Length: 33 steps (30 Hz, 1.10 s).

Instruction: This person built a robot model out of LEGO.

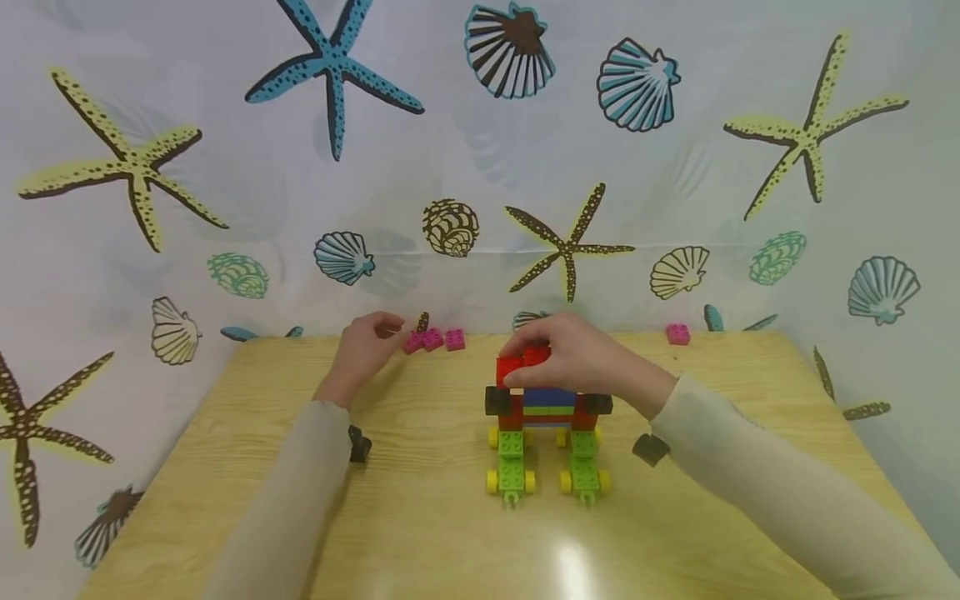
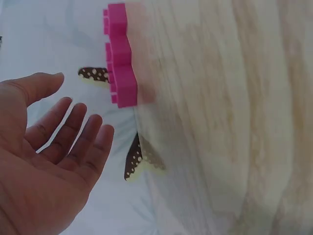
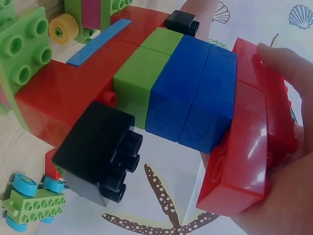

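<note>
The right hand [image 1: 581, 360] clamps its fingers on the red brick [image 1: 522, 364] topping the block model [image 1: 546, 433] mid-table [image 1: 420, 533]. The left hand [image 1: 365, 348], fingers apart, seemingly just short of the pink bricks [image 1: 433, 340].

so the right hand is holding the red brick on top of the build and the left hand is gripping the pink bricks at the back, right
Not quite. The left hand is open and apart from the pink bricks, as the left wrist view shows. The right hand does hold the red brick on top of the build.
</note>
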Each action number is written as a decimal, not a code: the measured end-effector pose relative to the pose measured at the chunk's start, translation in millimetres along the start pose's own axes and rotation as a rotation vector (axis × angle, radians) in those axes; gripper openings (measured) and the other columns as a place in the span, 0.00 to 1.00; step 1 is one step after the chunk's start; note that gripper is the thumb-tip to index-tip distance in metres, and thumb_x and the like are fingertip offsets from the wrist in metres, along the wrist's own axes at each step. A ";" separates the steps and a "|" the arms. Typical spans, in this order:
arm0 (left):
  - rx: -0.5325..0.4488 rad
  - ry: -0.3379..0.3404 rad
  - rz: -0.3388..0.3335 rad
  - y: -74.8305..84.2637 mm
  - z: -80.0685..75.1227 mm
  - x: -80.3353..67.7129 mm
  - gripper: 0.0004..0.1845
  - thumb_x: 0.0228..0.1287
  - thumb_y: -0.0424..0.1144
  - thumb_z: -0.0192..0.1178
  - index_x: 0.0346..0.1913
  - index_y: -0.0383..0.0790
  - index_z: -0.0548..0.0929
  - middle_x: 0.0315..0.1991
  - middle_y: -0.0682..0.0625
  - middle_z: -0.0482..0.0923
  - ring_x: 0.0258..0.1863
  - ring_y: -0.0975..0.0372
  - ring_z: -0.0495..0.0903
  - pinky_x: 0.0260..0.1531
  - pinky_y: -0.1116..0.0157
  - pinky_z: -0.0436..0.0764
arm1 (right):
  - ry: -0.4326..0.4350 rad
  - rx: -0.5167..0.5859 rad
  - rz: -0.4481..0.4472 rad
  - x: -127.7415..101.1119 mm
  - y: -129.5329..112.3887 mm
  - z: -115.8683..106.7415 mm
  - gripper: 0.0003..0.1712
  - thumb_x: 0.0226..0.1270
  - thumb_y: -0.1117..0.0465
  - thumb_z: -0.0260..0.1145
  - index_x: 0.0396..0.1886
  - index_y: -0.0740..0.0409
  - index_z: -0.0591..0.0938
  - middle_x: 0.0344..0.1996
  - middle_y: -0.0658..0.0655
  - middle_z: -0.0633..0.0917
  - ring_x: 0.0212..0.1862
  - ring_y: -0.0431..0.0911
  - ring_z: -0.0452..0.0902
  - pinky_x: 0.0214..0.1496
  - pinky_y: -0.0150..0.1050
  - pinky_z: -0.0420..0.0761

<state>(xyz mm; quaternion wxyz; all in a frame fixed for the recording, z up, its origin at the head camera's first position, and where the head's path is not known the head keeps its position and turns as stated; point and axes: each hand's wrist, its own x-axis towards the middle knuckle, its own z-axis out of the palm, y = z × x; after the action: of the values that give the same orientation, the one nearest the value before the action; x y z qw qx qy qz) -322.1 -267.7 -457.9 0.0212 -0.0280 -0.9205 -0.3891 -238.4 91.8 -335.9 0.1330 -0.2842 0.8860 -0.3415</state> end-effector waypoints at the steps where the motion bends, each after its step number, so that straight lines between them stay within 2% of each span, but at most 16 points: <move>1: 0.017 0.002 -0.011 -2.2 -0.6 2.8 0.24 0.84 0.45 0.63 0.71 0.31 0.81 0.69 0.33 0.83 0.69 0.40 0.81 0.73 0.41 0.82 | 0.002 0.000 0.003 -0.3 0.5 0.2 0.19 0.72 0.50 0.81 0.59 0.48 0.93 0.52 0.51 0.92 0.50 0.49 0.83 0.52 0.40 0.88; 4: 0.052 -0.011 -0.052 -7.1 0.0 10.4 0.26 0.82 0.44 0.64 0.71 0.29 0.80 0.71 0.32 0.81 0.71 0.39 0.79 0.76 0.40 0.79 | 0.005 -0.004 0.013 -0.9 1.2 0.8 0.20 0.72 0.49 0.81 0.60 0.47 0.93 0.53 0.51 0.91 0.52 0.49 0.82 0.53 0.40 0.88; 9: 0.056 -0.063 -0.134 -13.1 7.6 20.0 0.29 0.79 0.44 0.66 0.73 0.29 0.78 0.73 0.32 0.80 0.72 0.39 0.77 0.80 0.41 0.75 | 0.006 -0.011 0.017 -0.8 1.4 1.5 0.20 0.72 0.48 0.81 0.60 0.45 0.93 0.54 0.51 0.91 0.53 0.49 0.82 0.53 0.40 0.88; 13: 0.069 -0.084 -0.165 -14.1 14.8 24.6 0.31 0.77 0.45 0.68 0.73 0.29 0.79 0.71 0.33 0.81 0.71 0.39 0.77 0.82 0.40 0.74 | 0.007 -0.014 0.015 -0.8 1.5 1.5 0.20 0.72 0.48 0.81 0.60 0.45 0.93 0.56 0.51 0.91 0.53 0.49 0.82 0.54 0.40 0.88; 17: 0.072 -0.098 -0.146 -9.5 20.6 28.0 0.28 0.76 0.42 0.68 0.71 0.28 0.80 0.71 0.32 0.81 0.71 0.39 0.77 0.81 0.40 0.75 | 0.008 -0.017 0.026 -1.3 2.0 1.3 0.20 0.72 0.47 0.81 0.60 0.45 0.92 0.57 0.51 0.90 0.54 0.49 0.82 0.55 0.40 0.88; 28: 0.147 -0.199 -0.010 16.4 42.7 30.8 0.25 0.78 0.35 0.64 0.72 0.29 0.82 0.73 0.33 0.80 0.70 0.43 0.79 0.79 0.43 0.78 | 0.014 -0.019 0.016 -1.5 3.4 1.4 0.20 0.73 0.47 0.80 0.60 0.45 0.92 0.56 0.50 0.91 0.53 0.49 0.82 0.54 0.41 0.88; 33: 0.132 -0.227 0.021 24.5 57.1 31.2 0.22 0.78 0.35 0.65 0.70 0.32 0.84 0.67 0.36 0.84 0.65 0.46 0.82 0.75 0.44 0.81 | 0.017 -0.016 0.018 -0.9 3.7 0.6 0.20 0.72 0.47 0.80 0.60 0.45 0.92 0.56 0.50 0.91 0.55 0.49 0.82 0.56 0.41 0.88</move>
<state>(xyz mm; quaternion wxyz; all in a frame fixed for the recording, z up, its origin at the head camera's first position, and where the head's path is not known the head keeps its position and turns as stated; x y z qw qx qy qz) -352.5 -208.6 -478.2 -0.0773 -0.0803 -0.9402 -0.3218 -239.0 94.3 -338.8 0.1263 -0.2746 0.8923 -0.3354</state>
